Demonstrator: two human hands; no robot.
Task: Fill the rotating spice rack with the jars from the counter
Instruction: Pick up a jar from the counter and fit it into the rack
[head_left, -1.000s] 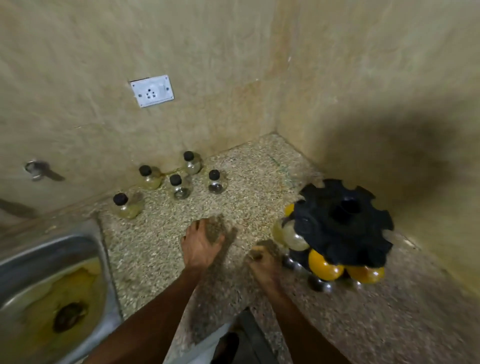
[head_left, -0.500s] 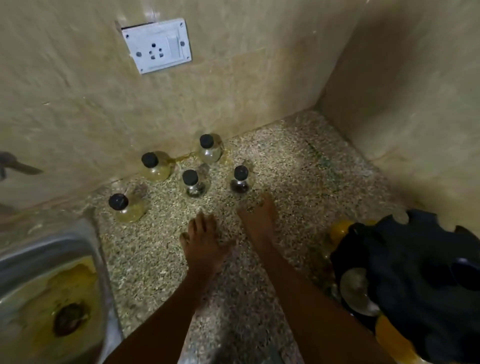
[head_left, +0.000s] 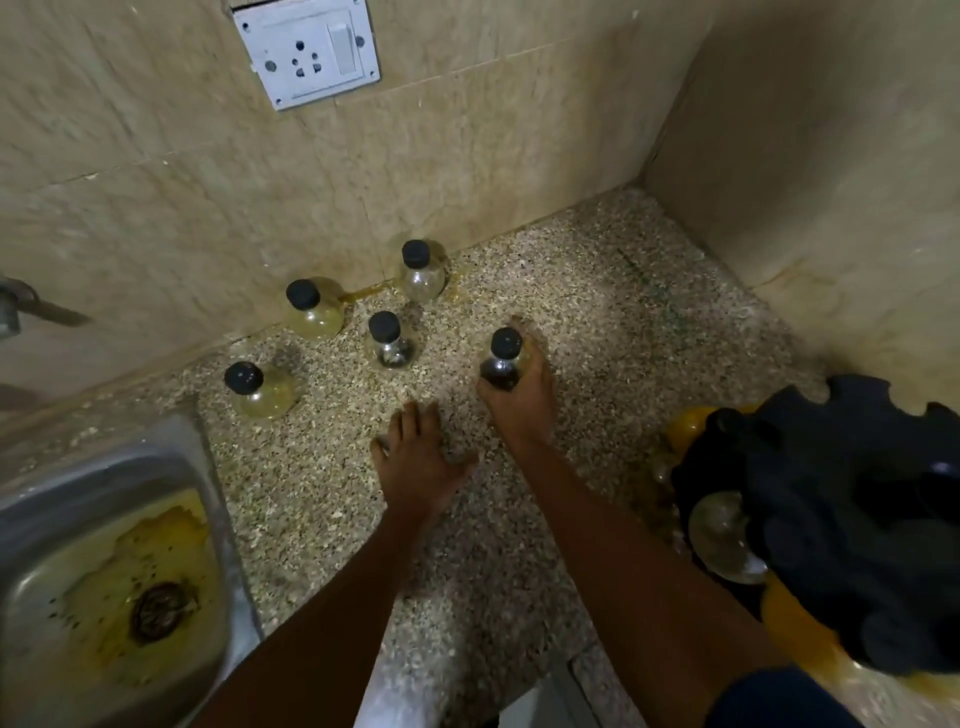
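Seemingly right hand (head_left: 519, 395) grip around dark jar (head_left: 503, 364).

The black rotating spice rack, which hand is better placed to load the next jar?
Right hand: it grips a black-capped glass jar and is nearer the rack; the left hand lies flat on the counter.

Ahead of my hands rises a beige marble-patterned tiled wall (head_left: 156, 171), meeting a second wall of the same tile (head_left: 810, 156) to my right in a shadowed corner. A white plastic socket plate with a rocker switch (head_left: 306, 49) sits high on the wall, above and left of my hands. Under my hands spreads a speckled grey-and-tan granite counter (head_left: 597, 291), dimly lit. To my left, a stainless steel sink basin (head_left: 62, 499) is stained yellow around its dark round drain (head_left: 158, 612). A metal tap (head_left: 21, 306) juts in at far left.
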